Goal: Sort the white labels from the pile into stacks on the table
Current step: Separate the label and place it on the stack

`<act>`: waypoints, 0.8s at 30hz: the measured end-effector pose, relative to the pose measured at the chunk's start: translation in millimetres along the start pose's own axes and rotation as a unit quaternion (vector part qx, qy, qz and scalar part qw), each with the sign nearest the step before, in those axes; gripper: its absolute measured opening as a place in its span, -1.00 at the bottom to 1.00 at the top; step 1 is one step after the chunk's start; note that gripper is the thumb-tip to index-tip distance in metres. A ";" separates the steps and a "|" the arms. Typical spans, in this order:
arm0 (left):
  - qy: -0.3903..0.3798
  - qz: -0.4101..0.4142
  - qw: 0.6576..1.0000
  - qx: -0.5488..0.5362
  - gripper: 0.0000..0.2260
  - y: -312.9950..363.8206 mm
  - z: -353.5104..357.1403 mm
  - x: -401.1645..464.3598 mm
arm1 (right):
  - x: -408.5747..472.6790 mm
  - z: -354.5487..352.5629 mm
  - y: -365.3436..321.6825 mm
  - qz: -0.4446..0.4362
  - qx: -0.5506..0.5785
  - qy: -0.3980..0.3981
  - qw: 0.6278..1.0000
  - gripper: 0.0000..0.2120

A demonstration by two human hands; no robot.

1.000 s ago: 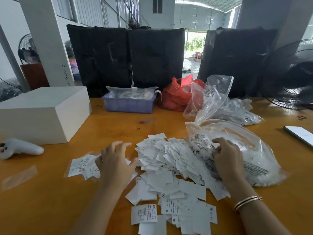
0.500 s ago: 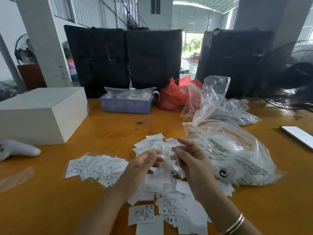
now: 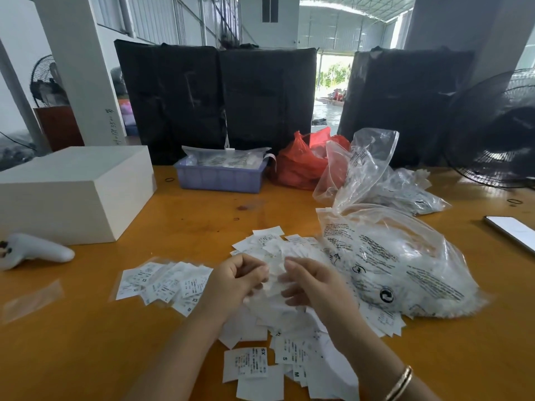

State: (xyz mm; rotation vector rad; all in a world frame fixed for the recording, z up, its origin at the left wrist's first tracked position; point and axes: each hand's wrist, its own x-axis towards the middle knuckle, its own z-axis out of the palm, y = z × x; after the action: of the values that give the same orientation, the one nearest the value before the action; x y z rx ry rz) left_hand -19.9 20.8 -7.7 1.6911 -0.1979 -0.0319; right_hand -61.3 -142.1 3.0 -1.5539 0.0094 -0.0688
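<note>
A loose pile of white labels (image 3: 292,340) covers the middle of the orange table (image 3: 86,348). Both hands hover just above it, close together. My left hand (image 3: 236,280) has its fingers curled around some white labels. My right hand (image 3: 311,285) pinches labels between thumb and fingers, blurred by motion. To the left lies a spread stack of sorted labels (image 3: 166,280) printed with sizes such as XS. Near the front edge lie single labels marked XS, S and M (image 3: 246,364).
A clear printed bag (image 3: 396,264) full of labels lies right of the pile, with more bags (image 3: 405,189) behind. A white box (image 3: 72,192) and white controller (image 3: 31,251) sit left, a blue tray (image 3: 221,178) and red bag (image 3: 304,163) at the back, a phone (image 3: 512,230) far right.
My left hand left the sorted stack and my right hand left the bag; both came together over the pile and took hold of labels, lifting them slightly.
</note>
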 end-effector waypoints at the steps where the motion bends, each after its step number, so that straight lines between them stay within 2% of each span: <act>1: 0.005 -0.002 1.000 -0.003 -0.98 -0.6 -0.8 0.3 | -0.3 0.4 0.0 -0.001 -0.035 0.004 0.999 -0.84; 4: 0.004 -0.009 1.000 -0.009 -0.97 0.6 -3.2 0.4 | 0.2 -0.4 1.7 -0.002 -0.057 0.013 0.998 -0.89; 10: -0.098 -0.017 0.995 0.001 -0.85 8.3 -7.8 -5.4 | 0.1 2.0 2.4 0.007 -0.083 -0.005 0.997 -0.89; 15: -0.058 -0.005 0.998 0.028 -0.96 6.1 -4.1 -3.9 | 1.1 1.4 1.5 0.006 -0.076 -0.007 0.997 -0.91; 17: -0.016 -0.024 1.000 -0.004 -0.91 5.2 -4.5 -1.5 | 5.0 -5.6 0.8 -0.023 -0.082 0.039 0.996 -0.91; 18: 0.008 -0.037 0.999 -0.032 -0.89 4.9 -5.3 -0.4 | 7.8 -10.7 1.2 -0.056 -0.120 0.082 0.988 -0.91; 20: 0.049 -0.060 0.994 -0.074 -0.85 4.7 -7.9 1.4 | 12.6 -21.1 2.3 -0.133 -0.263 0.150 0.944 -0.90; 21: 0.062 -0.066 0.992 -0.087 -0.83 4.5 -9.3 1.8 | 14.3 -24.5 3.7 -0.158 -0.348 0.152 0.911 -0.90; 24: 0.074 -0.071 0.988 -0.118 -0.83 4.5 -11.8 2.2 | 18.2 -25.5 13.3 -0.174 -0.550 0.086 0.812 -0.74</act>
State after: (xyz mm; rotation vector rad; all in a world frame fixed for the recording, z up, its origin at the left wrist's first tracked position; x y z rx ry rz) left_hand -16.6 31.5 -1.5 1.4624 0.0380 -0.0355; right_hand -43.9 -168.3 -10.0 -2.7005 -0.1132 -0.5829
